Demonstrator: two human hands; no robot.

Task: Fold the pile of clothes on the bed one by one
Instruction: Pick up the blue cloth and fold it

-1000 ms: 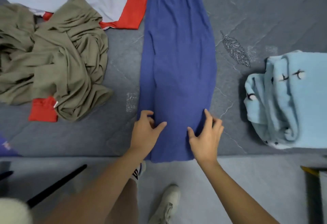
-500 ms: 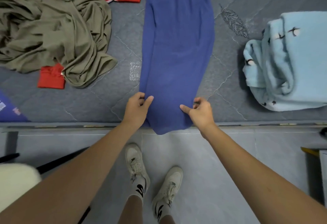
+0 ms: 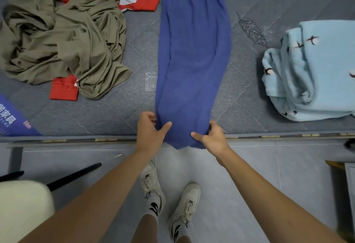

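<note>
Cloth (image 3: 194, 54), blue, lies lengthwise on the bed (image 3: 119, 108), long axis running straight away from the person. Left hand (image 3: 150, 134) and right hand (image 3: 212, 137) each pinch a near corner at the bed's edge, equally close.

A single wide-angle view comes from the person's head, looking forward and steeply down. It stands at the near edge of the bed (image 3: 119, 112), whose grey mattress fills the upper half of the frame from side to side. The lower half takes in the tiled floor (image 3: 249, 185) and the person's own shoes (image 3: 151, 181), almost straight below. Both forearms reach up from the bottom corners, close to the lens. Straight lines bow near the frame's edges.
</note>
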